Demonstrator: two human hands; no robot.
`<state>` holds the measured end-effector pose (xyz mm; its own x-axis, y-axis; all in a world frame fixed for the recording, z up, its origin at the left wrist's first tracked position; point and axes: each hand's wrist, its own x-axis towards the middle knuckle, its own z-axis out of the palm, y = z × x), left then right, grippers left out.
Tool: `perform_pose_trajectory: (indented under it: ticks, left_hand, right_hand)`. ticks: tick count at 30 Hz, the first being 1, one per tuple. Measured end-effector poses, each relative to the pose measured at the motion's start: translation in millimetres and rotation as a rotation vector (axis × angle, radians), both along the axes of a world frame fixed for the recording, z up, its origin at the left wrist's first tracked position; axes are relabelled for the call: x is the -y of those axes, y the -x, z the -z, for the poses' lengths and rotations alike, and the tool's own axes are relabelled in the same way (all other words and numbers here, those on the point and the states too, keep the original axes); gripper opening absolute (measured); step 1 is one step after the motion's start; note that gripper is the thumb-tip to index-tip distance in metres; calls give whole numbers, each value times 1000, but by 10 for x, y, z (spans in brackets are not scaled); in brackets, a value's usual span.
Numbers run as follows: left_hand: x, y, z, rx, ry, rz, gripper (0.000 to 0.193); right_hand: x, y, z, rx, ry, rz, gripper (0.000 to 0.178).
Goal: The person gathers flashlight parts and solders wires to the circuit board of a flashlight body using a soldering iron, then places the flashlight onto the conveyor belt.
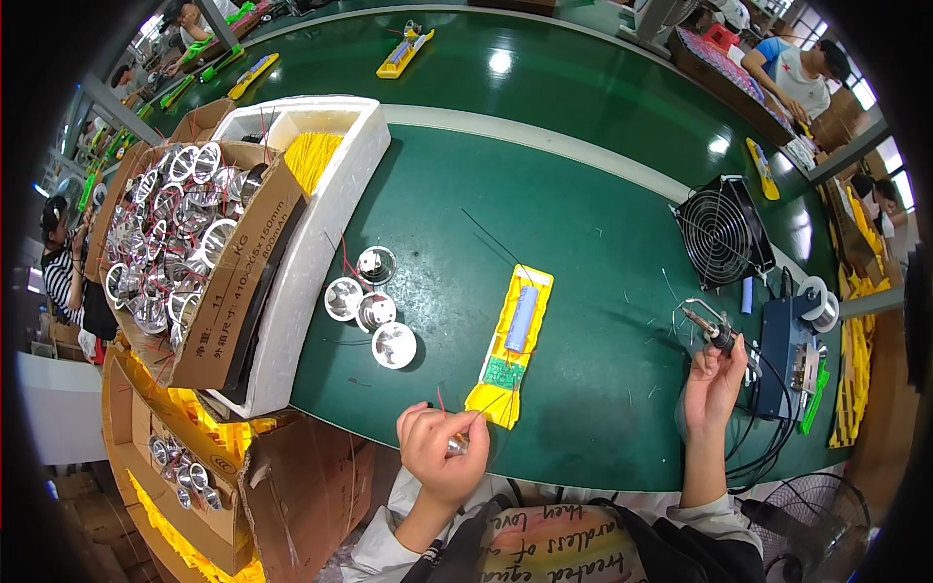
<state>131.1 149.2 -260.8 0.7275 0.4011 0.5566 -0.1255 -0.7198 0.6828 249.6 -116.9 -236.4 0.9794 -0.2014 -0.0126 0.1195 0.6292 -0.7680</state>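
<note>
My left hand (442,452) is closed at the table's near edge around a small shiny lamp reflector (457,444), mostly hidden by the fingers. A red wire and a dark wire stick out of that grip, the dark one reaching toward the yellow housing. This open yellow plastic housing (486,374) lies just beyond, with a blue cylindrical battery (522,319) and a green circuit board (505,372) in it. On the right, my right hand (714,384) grips a soldering iron (717,333) by its dark handle. Its tip points up and left, beside a bent metal wire holder (702,313).
Loose lamp reflectors (394,345) lie left of the housing. A carton (228,291) piled with reflectors sits by a white foam box (335,214). A black fan (721,233), blue soldering station (782,360) and solder spool (819,303) stand right. Beyond, a green belt (544,63) carries yellow housings.
</note>
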Motion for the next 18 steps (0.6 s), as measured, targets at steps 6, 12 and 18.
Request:
perform_pose_trajectory:
  ticks: [6,12,18]
  left_hand:
    - [-2,2,-4,-3,5,3,14]
    - [-22,13,-33,9,55,70,13]
    - [197,136,-521,2,126,331,12]
  right_hand:
    - [38,-10,14,6,-12,-20,16]
    - [-15,17,1,-19,111,101,14]
    - [-141,63,-114,57,319,199,14]
